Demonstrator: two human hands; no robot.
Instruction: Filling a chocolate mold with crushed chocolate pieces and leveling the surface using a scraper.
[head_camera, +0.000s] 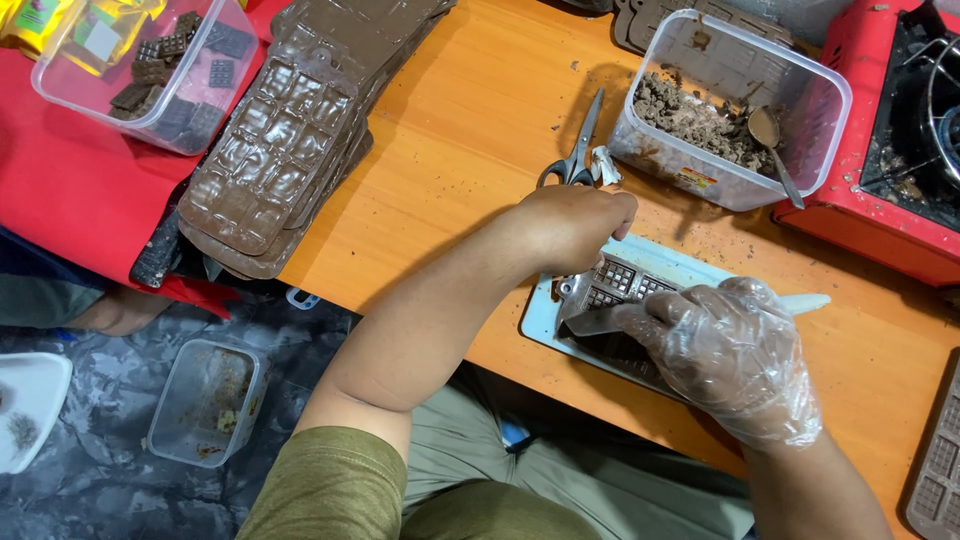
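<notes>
An orange wooden table was seen; a chocolate mould, long axis running lower right, was gripped by the bare left hand; a scraper was clasped by the gloved right hand.

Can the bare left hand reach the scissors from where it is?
Probably yes. The left hand rests on the mould, and the scissors lie just beyond it on the table with nothing between.

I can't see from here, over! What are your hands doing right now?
Left hand bare, pressing down the chocolate mould. Right hand, plastic-gloved, holds a scraper across it. Mould sits on a pale blue board. Scissors close behind, not touching.
</notes>
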